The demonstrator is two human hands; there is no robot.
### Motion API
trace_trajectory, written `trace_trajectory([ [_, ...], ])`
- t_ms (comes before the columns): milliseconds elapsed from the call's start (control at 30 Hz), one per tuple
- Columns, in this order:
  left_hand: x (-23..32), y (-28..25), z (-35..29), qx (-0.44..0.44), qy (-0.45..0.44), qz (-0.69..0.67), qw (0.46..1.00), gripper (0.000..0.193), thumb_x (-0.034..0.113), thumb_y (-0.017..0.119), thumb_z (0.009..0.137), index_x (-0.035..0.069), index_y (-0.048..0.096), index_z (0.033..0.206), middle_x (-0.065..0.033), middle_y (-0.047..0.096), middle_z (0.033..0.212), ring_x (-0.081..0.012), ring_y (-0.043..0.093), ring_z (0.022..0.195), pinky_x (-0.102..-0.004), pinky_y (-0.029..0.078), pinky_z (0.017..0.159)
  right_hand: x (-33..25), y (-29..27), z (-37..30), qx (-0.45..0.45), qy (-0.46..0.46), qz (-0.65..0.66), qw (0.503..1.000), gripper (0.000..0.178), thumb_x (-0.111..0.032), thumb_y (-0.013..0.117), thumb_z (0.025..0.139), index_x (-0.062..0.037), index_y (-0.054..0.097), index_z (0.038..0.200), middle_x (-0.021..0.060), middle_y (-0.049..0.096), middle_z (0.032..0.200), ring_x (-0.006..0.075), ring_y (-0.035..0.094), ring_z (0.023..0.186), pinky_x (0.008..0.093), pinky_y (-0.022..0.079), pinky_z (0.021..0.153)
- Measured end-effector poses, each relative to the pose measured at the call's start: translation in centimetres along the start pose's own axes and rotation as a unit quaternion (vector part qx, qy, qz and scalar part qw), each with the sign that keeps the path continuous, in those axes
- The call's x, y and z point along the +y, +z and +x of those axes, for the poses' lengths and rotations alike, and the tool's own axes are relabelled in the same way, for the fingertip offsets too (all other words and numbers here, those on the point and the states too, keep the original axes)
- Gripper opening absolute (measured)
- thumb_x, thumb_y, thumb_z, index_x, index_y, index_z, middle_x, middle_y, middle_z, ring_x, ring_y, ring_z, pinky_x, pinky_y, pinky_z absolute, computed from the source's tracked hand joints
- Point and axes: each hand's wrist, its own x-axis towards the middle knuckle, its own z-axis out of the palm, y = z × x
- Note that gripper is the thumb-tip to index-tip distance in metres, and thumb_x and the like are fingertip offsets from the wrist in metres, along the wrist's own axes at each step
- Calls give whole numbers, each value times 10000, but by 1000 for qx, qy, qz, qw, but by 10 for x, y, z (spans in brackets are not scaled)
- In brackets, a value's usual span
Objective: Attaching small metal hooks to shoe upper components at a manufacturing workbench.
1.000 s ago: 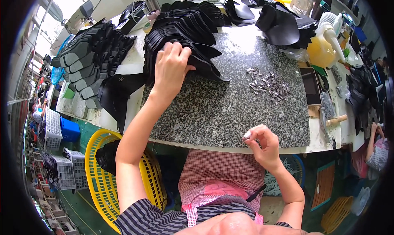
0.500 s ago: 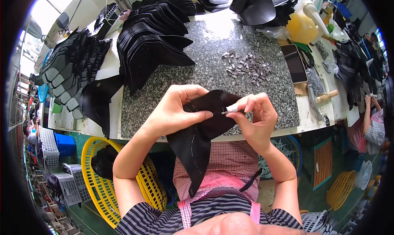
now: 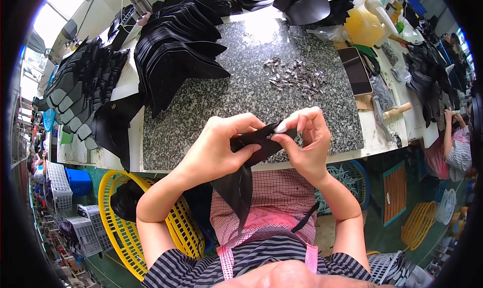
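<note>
Above the near edge of a speckled stone slab (image 3: 201, 104), my left hand (image 3: 216, 142) grips a black leather-like shoe piece (image 3: 234, 190) between thumb and fingers. One pointed end hangs down in front of my apron, with light marks along it. My right hand (image 3: 309, 144), a white wrap on one finger, pinches the upper edge of the same piece, now folded over. A tiny shiny bit shows at that thumb tip; its shape is hidden. Beyond the hands lies a scattered pile of small silvery metal pieces (image 3: 297, 79).
Stacked black pieces (image 3: 173, 61) stand at the slab's left, beside a grey-backed stack (image 3: 70, 104) and one loose piece (image 3: 118, 122). To the right are a phone (image 3: 354, 71), a wooden-handled hammer (image 3: 396, 112) and a yellow-filled jug (image 3: 365, 26). A yellow basket (image 3: 118, 227) stands below; another person (image 3: 457, 147) works far right.
The upper part of the black piece has folded over between my hands, so less of it shows. My right fingers have moved up slightly and closed on its edge. The view has shifted slightly.
</note>
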Motion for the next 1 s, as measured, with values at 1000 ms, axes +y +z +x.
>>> trace_trajectory([
  [1000,-2,29,-9,121,250,275,920,186,-104,620,696,1,622,849,-112,624,767,-296,589,713,-393,460,685,-1,-12,-5,-114,-254,-138,950,520,132,707,772,-76,270,960,172,685,998,244,680,797,344,503,688],
])
